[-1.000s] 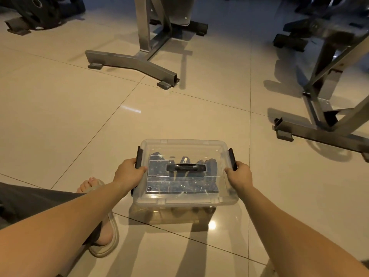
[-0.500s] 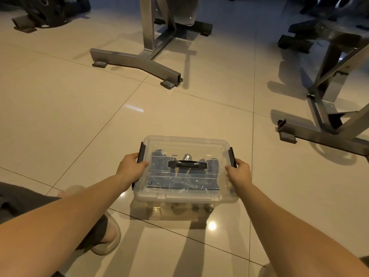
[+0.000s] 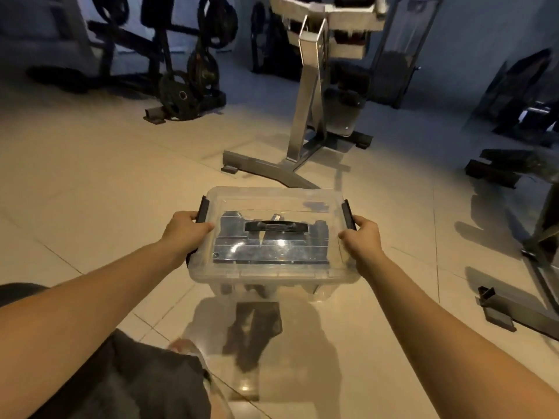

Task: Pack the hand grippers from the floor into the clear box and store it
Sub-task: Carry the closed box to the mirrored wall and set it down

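Note:
The clear box (image 3: 272,269) hangs in the air above the tiled floor, its lid closed, with a black carry handle on top and black side latches. Dark hand grippers (image 3: 242,234) show dimly through the lid. My left hand (image 3: 184,232) grips the box's left side at the latch, thumb on the lid. My right hand (image 3: 361,238) grips the right side in the same way. The box's shadow falls on the floor below it.
A steel gym machine stand (image 3: 308,122) rises straight ahead, its foot bar (image 3: 269,172) just beyond the box. A weight plate rack (image 3: 193,86) is at the back left. More steel frame legs (image 3: 514,309) lie at the right. My knee and sandal sit at the lower left.
Both hands have lifted the box off the floor. My view has risen and tilted up, bringing the plate rack and the machine's upper part into sight.

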